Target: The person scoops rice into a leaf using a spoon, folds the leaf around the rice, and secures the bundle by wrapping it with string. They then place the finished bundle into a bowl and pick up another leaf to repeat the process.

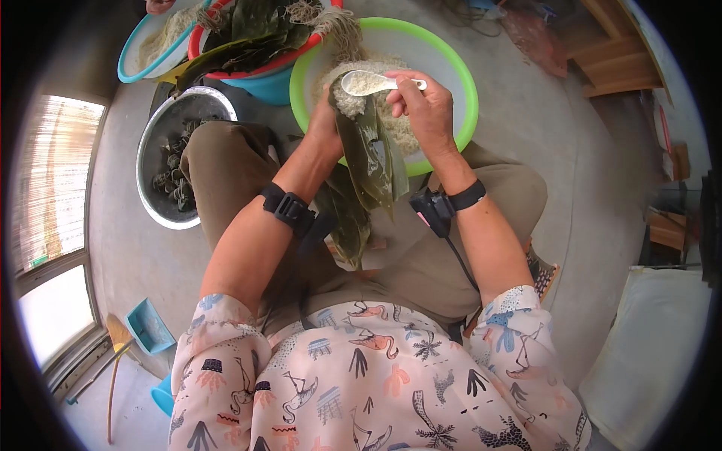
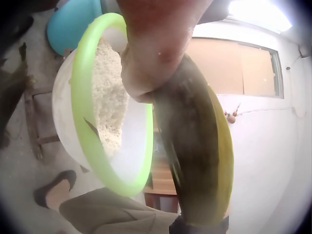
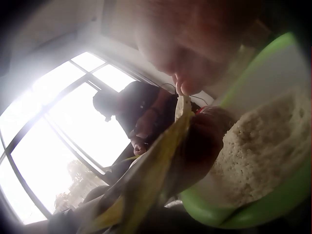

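My left hand (image 1: 323, 126) grips long green leaves (image 1: 367, 154) whose upper end is bent around a mass of white rice (image 1: 347, 104). The leaf tails hang down toward my lap. Pinched in my right hand (image 1: 430, 113) is a white spoon (image 1: 364, 83), its bowl with rice in it right over the filled leaf end. Both hands are above a white basin with a bright green rim (image 1: 472, 98), heaped with loose rice (image 2: 108, 92). From the left wrist, a broad dark leaf (image 2: 187, 146) runs down from the hand and covers part of the view.
A red-rimmed tub (image 1: 201, 39) at the back holds leaves and a bundle of string (image 1: 338, 30). Left of it is a blue-rimmed basin (image 1: 124, 56) with rice. A metal bowl (image 1: 143, 161) of dark wrapped bundles stands by my left knee. Another person (image 3: 146, 105) sits opposite.
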The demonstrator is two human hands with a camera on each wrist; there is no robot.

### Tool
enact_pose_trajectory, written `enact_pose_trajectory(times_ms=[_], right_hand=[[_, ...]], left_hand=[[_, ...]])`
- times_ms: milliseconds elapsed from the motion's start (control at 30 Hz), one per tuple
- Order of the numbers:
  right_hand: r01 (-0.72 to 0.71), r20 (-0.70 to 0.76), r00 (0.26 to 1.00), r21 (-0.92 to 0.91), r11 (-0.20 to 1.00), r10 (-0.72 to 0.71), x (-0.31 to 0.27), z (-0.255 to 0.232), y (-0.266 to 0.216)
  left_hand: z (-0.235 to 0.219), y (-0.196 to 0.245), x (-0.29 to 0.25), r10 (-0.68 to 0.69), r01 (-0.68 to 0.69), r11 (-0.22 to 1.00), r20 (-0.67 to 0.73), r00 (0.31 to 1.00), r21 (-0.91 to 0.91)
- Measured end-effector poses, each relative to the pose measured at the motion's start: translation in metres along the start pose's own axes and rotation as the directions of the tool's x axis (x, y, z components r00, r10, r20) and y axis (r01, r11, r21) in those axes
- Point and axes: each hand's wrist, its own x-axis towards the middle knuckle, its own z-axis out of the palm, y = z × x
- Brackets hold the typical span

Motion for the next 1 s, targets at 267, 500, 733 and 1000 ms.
enact_pose_trajectory(times_ms=[267, 500, 733, 1000], right_hand=[[-0.003, -0.143, 0.987, -0.501, 0.865, -0.08, 0.016, -0.039, 0.068], [-0.182, -0.089, 0.983, -0.514, 0.838, 0.159, 0.012, -0.029, 0.097], [-0.382, -0.12, 0.918, 0.0, 0.924, 0.379, 0.01, -0.034, 0.071], [-0.074, -0.072, 0.995, -0.028, 0.997, 0.072, 0.002, -0.006, 0.001]], left_hand=[[0.0, 0.011, -0.017, 0.055, -0.059, 0.998, -0.113, 0.992, -0.032], [-0.006, 0.018, -0.021, 0.154, -0.152, 0.988, -0.242, 0.958, 0.027], [-0.014, 0.02, -0.018, 0.18, -0.2, 0.979, -0.312, 0.933, -0.033], [-0.003, 0.014, -0.014, 0.119, -0.141, 0.988, -0.28, 0.952, -0.058]])
